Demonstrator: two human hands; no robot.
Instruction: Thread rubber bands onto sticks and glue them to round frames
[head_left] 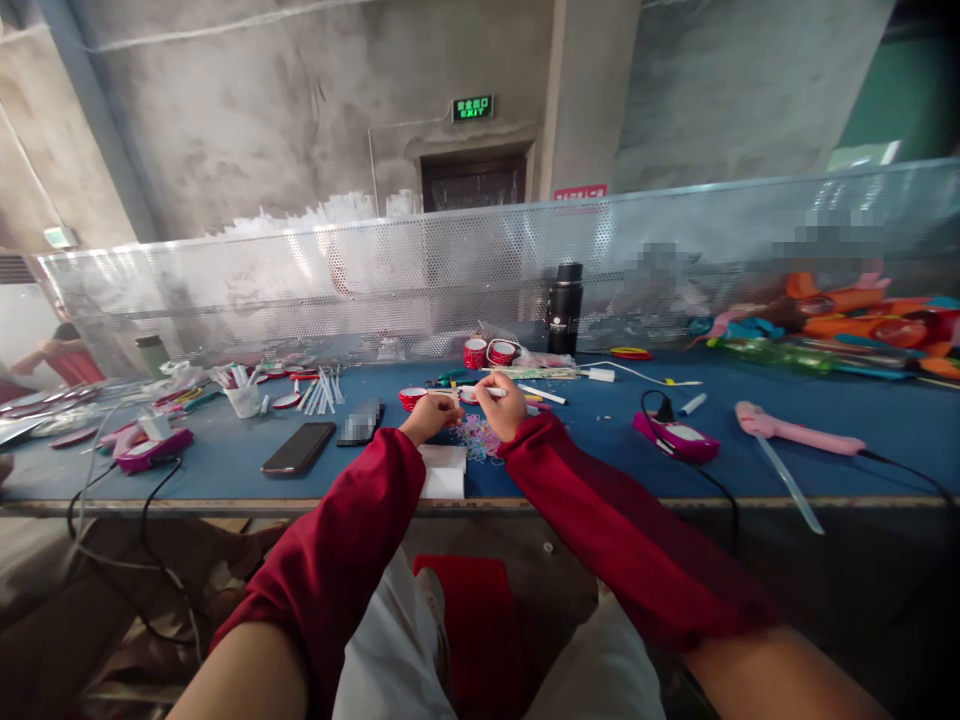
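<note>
White stick [498, 392] is what we hold between the thumb and fingers of our right hand [504, 408], closed around it above the blue table [592, 470]. Our left hand [435, 415] is curled just beside it, with a thin yellowish strip [454, 388] at its fingertips; the strip is too small for us to tell whether the fingers grip it. Below our hands lies a scatter of small coloured loops [480, 438], and a sheet of white paper [444, 475] sits near the table's front edge. To the left we have two phones [298, 448], then a white cup [244, 402] filled with sticks. Beyond our hands stands a black bottle [565, 312]. To the right lies a pink tool [806, 433], touching a clear rod [789, 485] that juts over the edge.
</note>
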